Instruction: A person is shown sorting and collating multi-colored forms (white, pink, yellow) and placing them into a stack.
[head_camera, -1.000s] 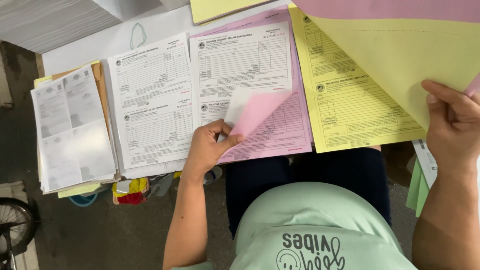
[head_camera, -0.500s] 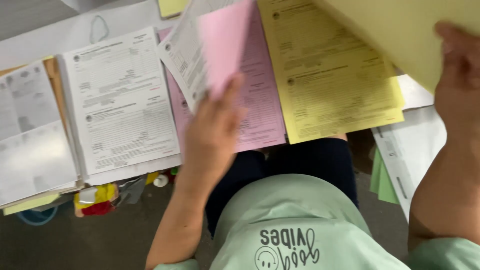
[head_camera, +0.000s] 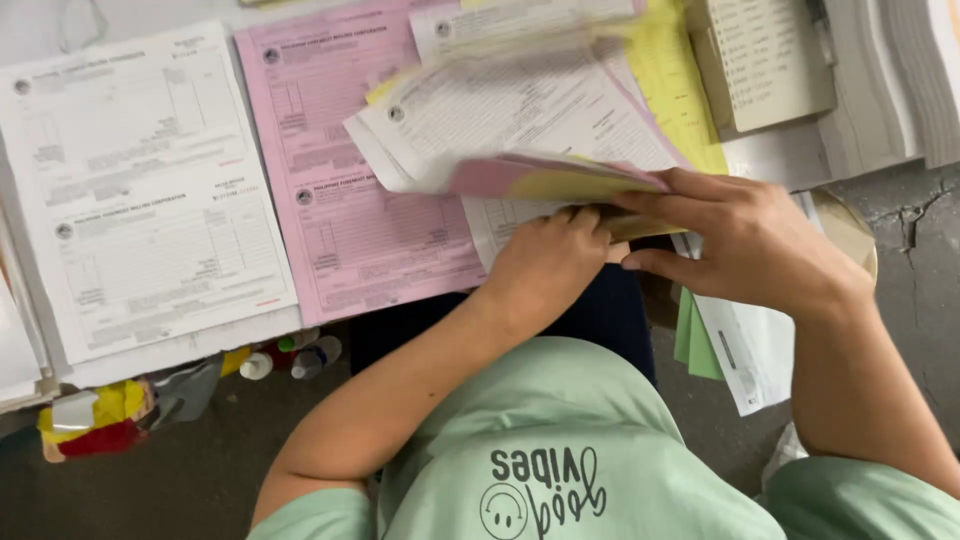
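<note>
While both hands' fingers pinch it: blurred sheaf of forms (head_camera: 520, 130) over pink form (head_camera: 350, 170).

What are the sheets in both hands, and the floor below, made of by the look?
Held sheets: thin printed paper, matte, in white, pink and yellow layers; they bend and fan between the left hand and right hand. Floor: seemingly bare concrete, grey, rough, with a visible crack.

Right hand (head_camera: 740, 240) now beside left hand (head_camera: 545, 265); both gripping gathered form sheets (head_camera: 520, 120).
</note>
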